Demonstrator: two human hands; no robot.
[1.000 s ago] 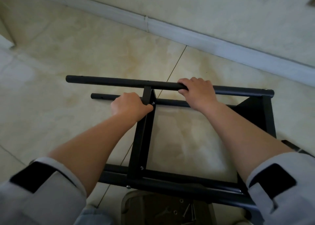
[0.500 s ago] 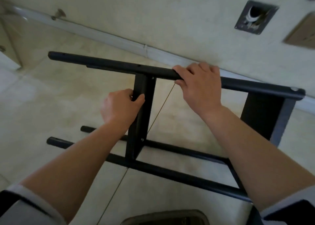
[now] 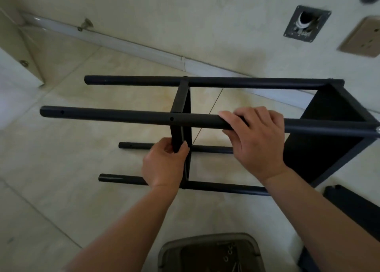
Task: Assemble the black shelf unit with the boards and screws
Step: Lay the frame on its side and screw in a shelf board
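Black metal shelf unit of four round tubes and flat boards (image 3: 205,82): lies on its side on the pale tiled floor (image 3: 61,144), long axis running left to right in front of both hands, open tube ends pointing left, closed end to the right. Near upper tube (image 3: 123,116): black, round, with small screw holes; the right hand (image 3: 255,140) grips it from above, fingers curled over it. Middle black flat board (image 3: 181,105): set crosswise between the tubes, edge-on to the camera, just left of the right hand; the left hand (image 3: 164,164) pinches its lower near edge between thumb and fingers. End black board (image 3: 329,127): closes the frame right of the right hand. Two lower tubes rest on the floor, one behind the left hand, one passing under its wrist. Loose black board (image 3: 353,206): flat on the floor, right of the right forearm. Grey plastic tray (image 3: 205,243): below and between the forearms, holding small screws (image 3: 230,251). Cream wall (image 3: 185,14) with white skirting beyond the unit; a dark metal wall plate (image 3: 306,23) and a beige socket (image 3: 364,39) above the right hand.
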